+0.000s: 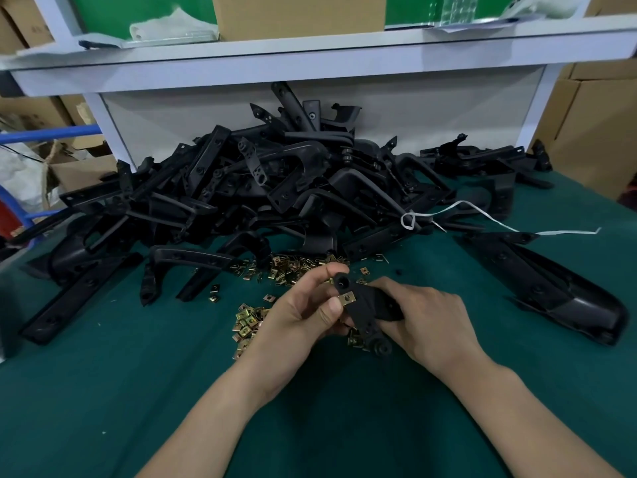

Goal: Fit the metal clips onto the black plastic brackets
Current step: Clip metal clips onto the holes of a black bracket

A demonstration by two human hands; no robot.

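No text, label, brand, number or sign is showing clearly enough to be read. Faint dark printing is appearing on the cardboard boxes (32, 31) at the far left, beside the white shelf (310, 60), but it is coming through too blurred to decipher.

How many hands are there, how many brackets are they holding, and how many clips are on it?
Hands: 2 (left hand, right hand)
Bracket held by both hands: 1
Clip showing on that bracket: 1
Total: 4
Loose clips and piled brackets: too many to count.
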